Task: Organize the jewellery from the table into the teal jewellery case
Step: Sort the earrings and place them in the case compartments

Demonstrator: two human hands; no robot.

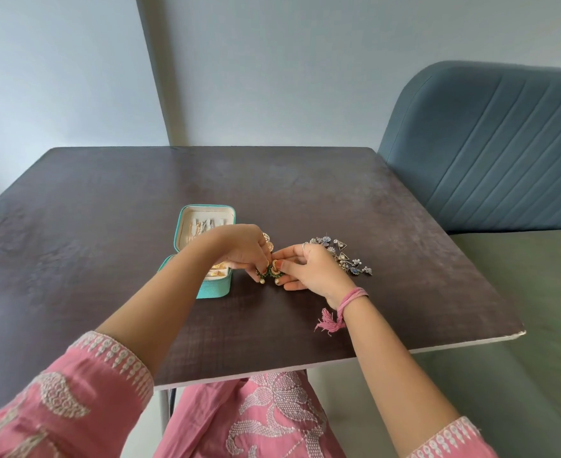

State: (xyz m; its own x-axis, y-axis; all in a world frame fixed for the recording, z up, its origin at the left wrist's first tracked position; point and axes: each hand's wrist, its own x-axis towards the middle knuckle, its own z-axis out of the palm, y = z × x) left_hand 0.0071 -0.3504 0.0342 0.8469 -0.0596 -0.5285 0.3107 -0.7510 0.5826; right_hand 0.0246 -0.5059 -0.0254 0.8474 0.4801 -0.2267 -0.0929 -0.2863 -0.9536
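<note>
Teal jewellery case (213, 290): stood open left of centre on the dark table (107, 226), its lid upright with chains hung on the pale lining, gold pieces lying in the base.
Left hand (239, 251): reached across the case's base; its fingertips pinched one green-and-gold earring (261, 274).
Gold filigree piece (267, 241): lay just behind the left hand, partly hidden.
Right hand (308, 267): thumb and forefinger pinched the matching earring (276, 271), the two touching between the hands.
Silver jewellery heap (345, 256): lay just right of the right hand, unsorted.
Step in hand: probably pairing or untangling the two earrings.
Next move: calls for carrying the pair leftward into a free compartment of the base without snagging the hanging pearl drops.
</note>
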